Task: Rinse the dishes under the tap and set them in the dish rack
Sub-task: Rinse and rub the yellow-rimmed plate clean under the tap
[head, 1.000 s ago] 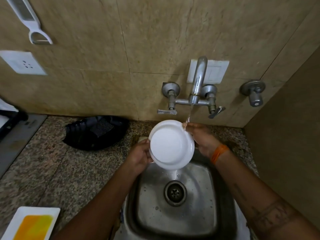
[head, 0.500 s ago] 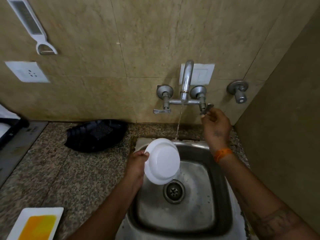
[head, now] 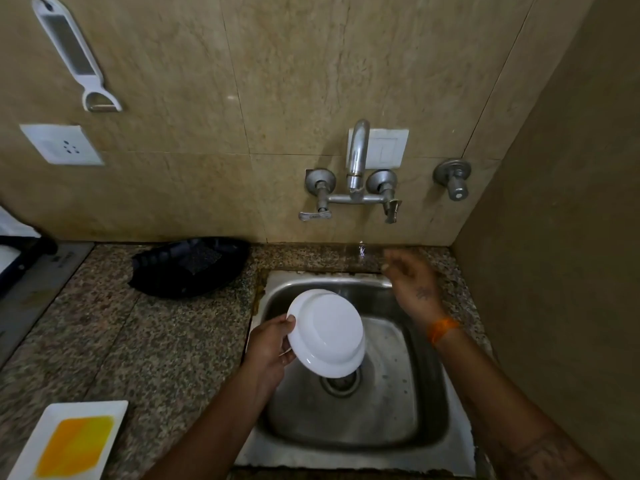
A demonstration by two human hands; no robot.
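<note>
A white round plate [head: 329,336] is tilted over the steel sink [head: 391,403], its underside facing me. My left hand [head: 268,353] grips its left rim, thumb on top. My right hand [head: 412,282] hangs blurred over the sink's back right corner, fingers loose and holding nothing, below the right tap handle [head: 393,207]. The wall tap [head: 356,157] stands above the sink; no stream runs from it, only a few drops near the back edge. A black dish rack [head: 190,268] lies on the counter left of the sink.
The granite counter [head: 121,341] stretches to the left. A white rectangular tray with yellow residue [head: 69,441] sits at the front left. A grater [head: 74,53] hangs on the wall above a socket [head: 62,145]. A side wall closes in on the right.
My right hand left the plate, turned the right tap handle, then dropped away toward the sink. The stream has stopped. My left hand lowered the plate over the sink.
</note>
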